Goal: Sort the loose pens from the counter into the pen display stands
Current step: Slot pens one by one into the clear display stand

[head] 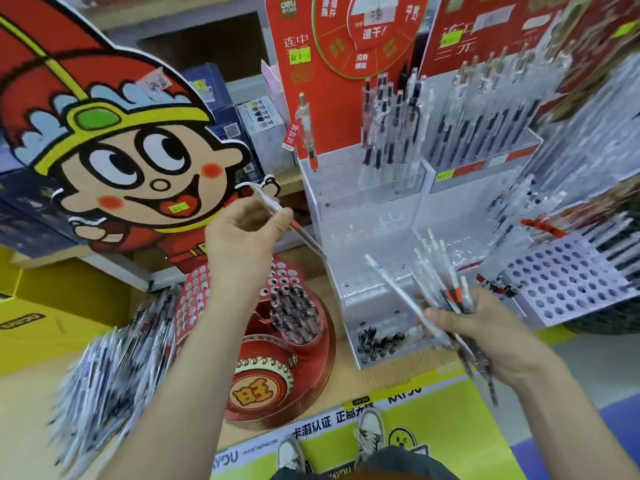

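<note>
Hands both occupied: left hand (242,233) pinches a single pen (268,200), angled toward the clear tiered stand (363,216), apparently ready for slotting. Right hand (485,327) grips the remaining bundle of pens (436,271), evidently as stock.

A large cartoon boy cutout (138,161) in a red hat stands at the left. Dark blue boxes (207,86) sit behind its right edge. Well below it, grey sneakers (370,431) overlap a yellow printed banner (433,420).
</note>
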Demonstrator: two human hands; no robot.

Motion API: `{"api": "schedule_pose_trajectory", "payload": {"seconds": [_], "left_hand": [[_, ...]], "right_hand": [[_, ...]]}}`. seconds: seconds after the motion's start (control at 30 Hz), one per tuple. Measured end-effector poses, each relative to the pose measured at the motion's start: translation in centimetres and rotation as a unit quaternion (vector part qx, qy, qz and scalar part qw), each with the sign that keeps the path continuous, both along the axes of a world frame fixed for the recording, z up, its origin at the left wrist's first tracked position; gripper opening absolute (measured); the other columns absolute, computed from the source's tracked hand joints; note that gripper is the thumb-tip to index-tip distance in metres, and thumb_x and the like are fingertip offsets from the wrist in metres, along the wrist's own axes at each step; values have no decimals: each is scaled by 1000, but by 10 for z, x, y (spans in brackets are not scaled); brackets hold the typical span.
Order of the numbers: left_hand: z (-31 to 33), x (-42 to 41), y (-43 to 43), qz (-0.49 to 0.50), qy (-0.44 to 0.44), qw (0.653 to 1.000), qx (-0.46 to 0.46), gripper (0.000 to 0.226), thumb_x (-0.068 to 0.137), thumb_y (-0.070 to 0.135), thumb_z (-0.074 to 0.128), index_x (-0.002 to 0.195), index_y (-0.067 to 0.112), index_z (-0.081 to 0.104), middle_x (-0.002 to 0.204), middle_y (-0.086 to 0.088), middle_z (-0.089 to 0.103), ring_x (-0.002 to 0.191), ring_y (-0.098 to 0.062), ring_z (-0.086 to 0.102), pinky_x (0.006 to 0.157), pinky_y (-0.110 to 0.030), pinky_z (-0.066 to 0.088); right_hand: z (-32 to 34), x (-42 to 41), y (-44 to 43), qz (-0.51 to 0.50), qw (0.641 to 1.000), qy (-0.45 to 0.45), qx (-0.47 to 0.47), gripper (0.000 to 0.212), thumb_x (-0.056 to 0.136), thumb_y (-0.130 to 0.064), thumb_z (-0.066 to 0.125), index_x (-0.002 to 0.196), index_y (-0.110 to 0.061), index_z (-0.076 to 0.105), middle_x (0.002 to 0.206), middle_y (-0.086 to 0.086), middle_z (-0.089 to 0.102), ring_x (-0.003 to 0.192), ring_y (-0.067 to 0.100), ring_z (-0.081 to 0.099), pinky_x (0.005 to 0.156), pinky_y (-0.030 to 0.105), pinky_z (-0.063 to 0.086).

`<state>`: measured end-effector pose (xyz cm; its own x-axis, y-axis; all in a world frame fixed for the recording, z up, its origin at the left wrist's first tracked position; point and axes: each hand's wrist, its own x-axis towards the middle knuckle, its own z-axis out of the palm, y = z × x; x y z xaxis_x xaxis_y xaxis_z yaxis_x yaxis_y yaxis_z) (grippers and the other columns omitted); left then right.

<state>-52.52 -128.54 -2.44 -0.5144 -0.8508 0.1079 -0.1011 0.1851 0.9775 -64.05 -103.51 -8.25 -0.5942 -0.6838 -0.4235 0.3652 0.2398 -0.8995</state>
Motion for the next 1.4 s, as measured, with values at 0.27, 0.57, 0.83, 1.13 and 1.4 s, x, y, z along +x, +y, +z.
{"api": "schedule_pose_trajectory", "payload": {"seconds": [0.27,0.57,0.83,1.13,1.4], "left_hand": [[-38,-25,19,-24,-81,989,-118,14,74,14,81,86,16,73,73,11,68,65,3,60,68,-15,50],[-57,-28,23,-42,-127,967,-218,28,77,22,79,100,13,66,78,17,66,75,0,65,71,-16,52],[-60,-32,29,-8,-134,967,-218,10,81,21,76,87,13,74,80,3,73,73,-11,68,71,-33,57],[-54,-32,26,-23,-171,974,-149,11,80,26,76,78,18,70,70,8,68,67,-6,63,68,-32,55],[-52,-31,28,-16,-180,978,-108,15,80,30,75,73,22,63,64,6,65,64,-8,64,64,-28,53]], "right_hand": [[-2,-6,-12,-66,998,25,-4,16,79,-6,71,94,-8,70,77,6,75,67,18,67,54,24,51],[-1,0,-26,-70,997,15,-11,13,82,-6,69,95,-5,68,72,4,74,63,15,63,48,25,47],[-1,2,-40,-84,995,-18,-43,18,80,-8,70,97,-5,68,81,22,70,66,24,60,44,24,45],[-3,13,-50,-95,989,-94,-69,14,86,-4,66,95,6,62,68,9,68,55,11,64,42,19,42],[0,22,-57,-105,982,-125,-90,17,85,-5,64,101,2,62,88,9,76,59,11,62,40,18,40]]}}
